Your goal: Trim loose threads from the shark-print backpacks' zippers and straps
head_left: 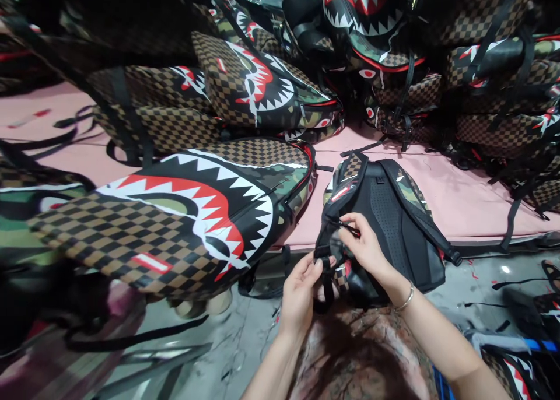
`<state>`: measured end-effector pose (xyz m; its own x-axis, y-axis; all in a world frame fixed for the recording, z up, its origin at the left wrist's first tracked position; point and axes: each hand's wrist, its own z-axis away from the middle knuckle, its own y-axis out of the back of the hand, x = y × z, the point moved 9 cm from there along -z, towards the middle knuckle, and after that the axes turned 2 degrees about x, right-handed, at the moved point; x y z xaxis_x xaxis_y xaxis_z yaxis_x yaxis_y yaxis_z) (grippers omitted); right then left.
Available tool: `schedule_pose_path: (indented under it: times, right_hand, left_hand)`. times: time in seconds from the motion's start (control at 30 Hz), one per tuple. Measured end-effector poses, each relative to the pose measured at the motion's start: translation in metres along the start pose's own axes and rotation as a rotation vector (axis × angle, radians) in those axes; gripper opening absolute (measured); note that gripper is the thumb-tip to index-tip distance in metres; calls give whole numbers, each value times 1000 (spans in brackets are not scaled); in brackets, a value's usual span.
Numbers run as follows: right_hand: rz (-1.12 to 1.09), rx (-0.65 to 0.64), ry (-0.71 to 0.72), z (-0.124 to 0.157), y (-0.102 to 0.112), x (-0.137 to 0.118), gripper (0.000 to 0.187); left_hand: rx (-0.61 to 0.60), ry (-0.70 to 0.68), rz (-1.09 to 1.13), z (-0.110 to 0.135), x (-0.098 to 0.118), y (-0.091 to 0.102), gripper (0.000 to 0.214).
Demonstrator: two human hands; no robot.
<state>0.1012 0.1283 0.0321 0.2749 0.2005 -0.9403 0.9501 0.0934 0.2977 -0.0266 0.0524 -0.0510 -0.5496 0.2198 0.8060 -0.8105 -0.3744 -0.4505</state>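
Observation:
A backpack (385, 213) lies back side up at the edge of the pink table, its black padded back panel facing me. Beside its left shoulder strap, my left hand (301, 283) pinches a black strap (324, 260) near a buckle. My right hand (363, 242) is a little higher, fingers closed on the same dark strap area; a thin dark piece shows at its fingertips, too small to name. Left of both hands sits a large checkered backpack (175, 231) with a red and white shark-mouth print.
Stacked backpacks (271, 85) line the back of the pink table (464, 207), with another pile (503, 91) at the right. Loose straps hang over the table edge. On the floor (236, 341) lie scraps, and a blue-framed item (525, 341) stands at lower right.

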Motion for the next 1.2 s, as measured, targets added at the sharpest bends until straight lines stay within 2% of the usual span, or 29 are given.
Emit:
schedule_pose_path:
  times: [0.1, 0.2, 0.37, 0.53, 0.73, 0.87, 0.97, 1.1, 1.13, 1.2]
  right_hand:
    - [155, 123, 136, 13, 17, 3, 13]
    - [314, 145, 279, 27, 21, 9, 12]
    - [415, 112, 496, 42, 13, 5, 11]
    - [499, 105, 555, 46, 8, -3, 13]
    - [587, 117, 534, 48, 8, -5, 16]
    - [541, 111, 491, 46, 7, -2, 16]
    - [347, 115, 356, 41, 8, 8, 10]
    - [-115, 136, 72, 34, 11, 32, 8]
    - [-168, 145, 44, 34, 12, 36, 8]
    - [-120, 154, 64, 33, 16, 36, 9]
  left_hand:
    - [-60, 161, 124, -1, -10, -6, 30]
    - [-66, 224, 187, -1, -14, -8, 22]
    - [-42, 260, 242, 2, -17, -11, 18]
    - [-32, 252, 244, 5, -16, -12, 18]
    - [-25, 264, 267, 7, -17, -17, 18]
    - [-17, 284, 275, 7, -20, -18, 17]
    - [-17, 291, 278, 7, -21, -17, 15]
    - [-32, 315, 284, 7, -23, -18, 15]
    - [-30, 318, 283, 7, -23, -18, 16]
    - [-22, 320, 281, 6, -23, -17, 17]
